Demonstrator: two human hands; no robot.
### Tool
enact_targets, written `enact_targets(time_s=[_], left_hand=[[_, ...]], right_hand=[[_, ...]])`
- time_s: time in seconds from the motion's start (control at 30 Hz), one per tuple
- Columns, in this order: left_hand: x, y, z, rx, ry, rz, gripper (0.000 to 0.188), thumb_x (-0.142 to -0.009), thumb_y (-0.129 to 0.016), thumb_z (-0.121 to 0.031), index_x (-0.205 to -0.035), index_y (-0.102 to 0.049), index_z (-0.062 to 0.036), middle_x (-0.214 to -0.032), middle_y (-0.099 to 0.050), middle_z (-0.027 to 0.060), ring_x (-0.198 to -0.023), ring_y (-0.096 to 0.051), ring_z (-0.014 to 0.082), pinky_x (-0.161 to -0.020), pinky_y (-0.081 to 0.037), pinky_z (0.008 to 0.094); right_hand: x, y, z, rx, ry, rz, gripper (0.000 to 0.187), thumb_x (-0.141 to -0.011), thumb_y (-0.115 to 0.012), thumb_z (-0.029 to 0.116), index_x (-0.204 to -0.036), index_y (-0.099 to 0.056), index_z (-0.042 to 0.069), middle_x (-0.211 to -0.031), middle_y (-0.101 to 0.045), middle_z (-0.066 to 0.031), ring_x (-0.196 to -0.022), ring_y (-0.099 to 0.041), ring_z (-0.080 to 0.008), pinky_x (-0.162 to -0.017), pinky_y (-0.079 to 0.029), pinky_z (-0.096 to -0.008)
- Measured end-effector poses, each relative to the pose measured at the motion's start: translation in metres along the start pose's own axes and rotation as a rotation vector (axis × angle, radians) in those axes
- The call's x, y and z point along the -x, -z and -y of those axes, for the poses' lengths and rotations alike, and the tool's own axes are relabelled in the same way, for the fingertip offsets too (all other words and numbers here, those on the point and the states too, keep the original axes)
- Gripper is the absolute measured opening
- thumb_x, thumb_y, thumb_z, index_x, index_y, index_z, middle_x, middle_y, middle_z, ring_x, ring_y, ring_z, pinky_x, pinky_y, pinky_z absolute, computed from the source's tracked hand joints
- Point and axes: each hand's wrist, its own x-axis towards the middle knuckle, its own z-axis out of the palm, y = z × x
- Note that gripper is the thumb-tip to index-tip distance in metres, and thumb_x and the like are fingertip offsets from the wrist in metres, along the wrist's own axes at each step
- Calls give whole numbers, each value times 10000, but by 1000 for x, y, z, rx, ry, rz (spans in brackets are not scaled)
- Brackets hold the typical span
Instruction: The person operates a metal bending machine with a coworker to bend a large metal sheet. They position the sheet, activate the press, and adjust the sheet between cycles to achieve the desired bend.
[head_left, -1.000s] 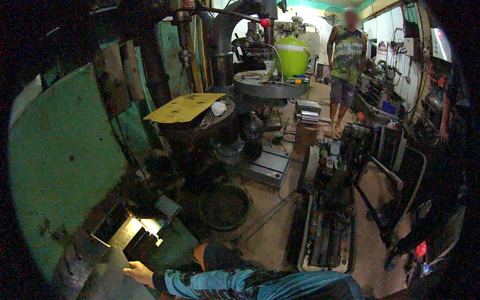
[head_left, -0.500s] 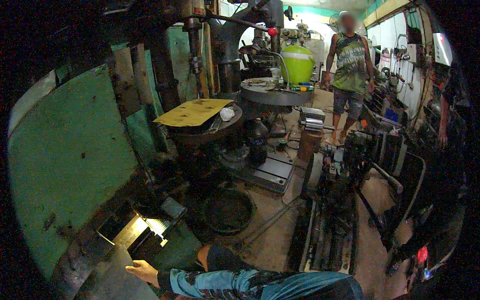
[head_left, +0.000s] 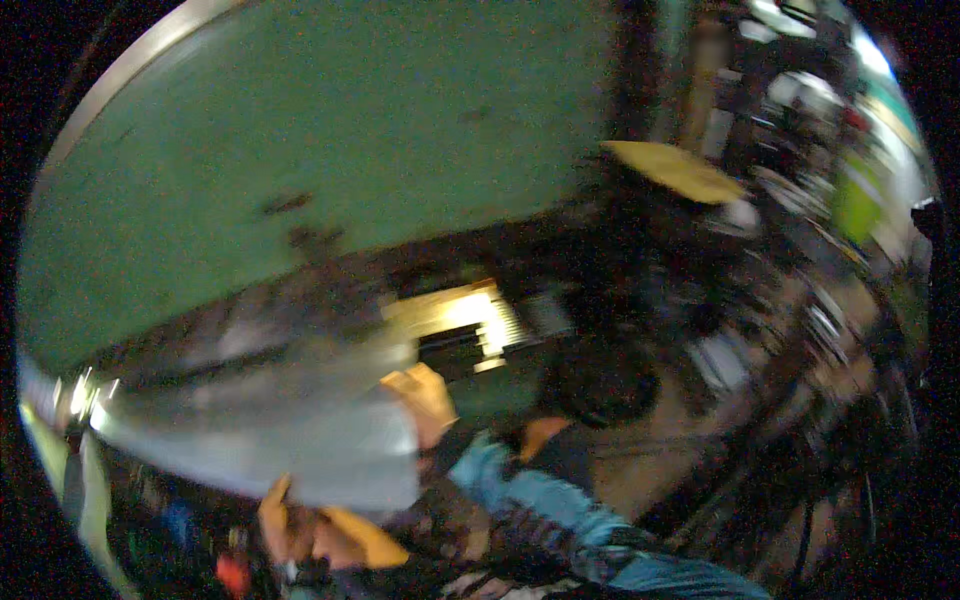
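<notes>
A long, pale grey sheet point(head_left: 330, 450), probably metal, stretches from the far left to in front of me. My right hand point(head_left: 425, 400), at the end of a blue sleeve, is closed on its right end. Along the near edge, my left hand point(head_left: 295, 530) grips the same sheet, its thumb on top. Both hands are smeared by motion, and the fingers under the sheet are hidden. Just beyond my right hand is a brightly lit, L-shaped metal part point(head_left: 450, 310) of a dark machine.
A green wall panel point(head_left: 330, 130) rises behind the machine. A yellow sheet point(head_left: 680, 172) rests on a round table at the upper right, with a lime-green cooler point(head_left: 857, 200) farther off. A dark round tub point(head_left: 605, 385) stands on the floor right of my arm.
My view has swung left, blurring the scene. The grey sheet now shows at greater length, and my left hand has come into view on its near edge. My right hand still holds it.
</notes>
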Motion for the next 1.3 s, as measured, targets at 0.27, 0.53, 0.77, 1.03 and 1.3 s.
enact_targets(time_s=[0.27,0.53,0.77,1.03,1.3], left_hand=[[21,-29,-2,-202,-775,-541,683,-972,-642,-122,-1549,-304,17,-1517,-468,142,-1390,-443,292,-1183,-309,419],[14,-98,-68,-1476,-1168,153,639,-1001,-596,-268,-1511,-384,55,-1546,-407,306,-1470,-358,439,-1214,-262,511],[-98,-203,-37,-1828,-935,276,807,-1002,-489,-549,-1554,-312,13,-1621,-293,272,-1514,-242,459,-1197,-166,665],[-114,-273,8,-1812,-1047,502,771,-1036,-356,-629,-1525,-418,-37,-1608,-362,216,-1518,-275,404,-1147,-168,738],[-23,-273,0,-1434,-1041,1077,700,-1048,-447,-540,-1576,-346,-91,-1623,-343,205,-1518,-302,367,-1221,-172,627]], right_hand=[[4,-17,19,-202,-121,-43,115,-965,-674,78,-1066,-651,30,-963,-658,14,-860,-594,-78,-778,-484,-255],[1,-12,16,-166,-145,-63,149,-957,-665,57,-1098,-642,15,-1010,-677,0,-899,-606,-97,-812,-484,-265],[9,-9,14,-174,-143,-95,175,-946,-657,40,-1119,-651,16,-995,-690,-16,-847,-631,-112,-765,-523,-288],[9,-6,-2,-199,-68,-47,212,-1001,-568,71,-1188,-634,-8,-1095,-683,-39,-960,-647,-146,-831,-517,-299],[26,-6,-37,-75,130,-187,251,-995,-599,131,-1205,-624,-2,-1048,-695,-61,-932,-657,-180,-799,-537,-321]])
